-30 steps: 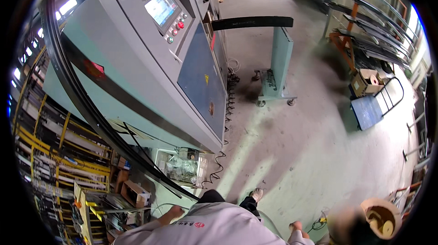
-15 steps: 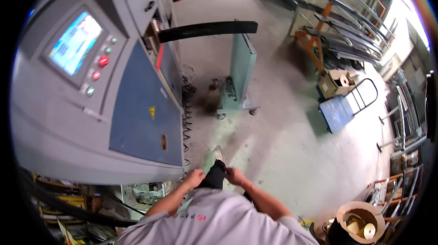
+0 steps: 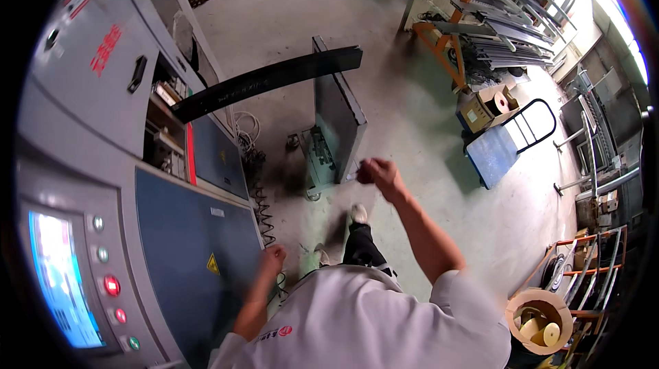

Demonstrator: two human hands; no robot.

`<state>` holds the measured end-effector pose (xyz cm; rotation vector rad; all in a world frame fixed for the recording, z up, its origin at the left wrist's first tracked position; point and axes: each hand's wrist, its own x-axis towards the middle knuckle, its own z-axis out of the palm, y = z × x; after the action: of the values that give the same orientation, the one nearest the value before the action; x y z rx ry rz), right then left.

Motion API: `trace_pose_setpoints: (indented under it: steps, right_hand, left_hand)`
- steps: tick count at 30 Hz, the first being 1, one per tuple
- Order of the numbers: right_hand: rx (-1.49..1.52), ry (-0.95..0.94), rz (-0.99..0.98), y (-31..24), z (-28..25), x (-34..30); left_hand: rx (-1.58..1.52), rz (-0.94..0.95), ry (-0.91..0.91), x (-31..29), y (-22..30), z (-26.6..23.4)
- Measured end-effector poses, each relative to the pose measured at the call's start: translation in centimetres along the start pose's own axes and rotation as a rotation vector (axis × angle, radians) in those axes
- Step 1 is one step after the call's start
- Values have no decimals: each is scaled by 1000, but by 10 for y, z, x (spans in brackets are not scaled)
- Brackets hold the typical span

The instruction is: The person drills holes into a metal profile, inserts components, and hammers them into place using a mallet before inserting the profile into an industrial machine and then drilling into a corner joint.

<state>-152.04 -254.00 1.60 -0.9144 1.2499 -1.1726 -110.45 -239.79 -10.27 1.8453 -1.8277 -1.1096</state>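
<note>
My right hand (image 3: 381, 175) reaches ahead, its fingers curled in and dark with shadow; nothing shows in it. It looks close to the upright grey-green panel of a wheeled stand (image 3: 340, 122), but I see no grip on it. Lower and to the left, my left hand (image 3: 274, 258) hangs loosely closed beside the machine's blue door (image 3: 199, 232), slightly blurred, with no object visible. A long curved black bar (image 3: 268, 84) lies across the stand's top, and its left end goes into the opening of the grey machine (image 3: 89, 122).
A lit control screen (image 3: 65, 283) with coloured buttons is at the lower left. Coiled cable (image 3: 262, 214) hangs by the machine. To the right are a blue platform trolley (image 3: 495, 156), a cardboard box (image 3: 480, 113), an orange rack (image 3: 446, 56) of metal profiles and a round drum (image 3: 539, 300).
I have stepped forward, so the machine's opening and the stand are nearer. My hands, low at my waist before, have parted: the right swings forward, the left hangs out to the side.
</note>
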Motion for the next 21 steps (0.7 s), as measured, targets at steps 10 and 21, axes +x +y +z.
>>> trace_pose_setpoints:
  steps: [10, 21]
  right_hand:
    - [16, 386, -6, -83, -79, 378]
    - [-112, 321, 95, -56, -129, 459]
  left_hand:
    - [799, 164, 269, 46, -84, -4]
    - [-90, -206, 647, 131, 166, -224]
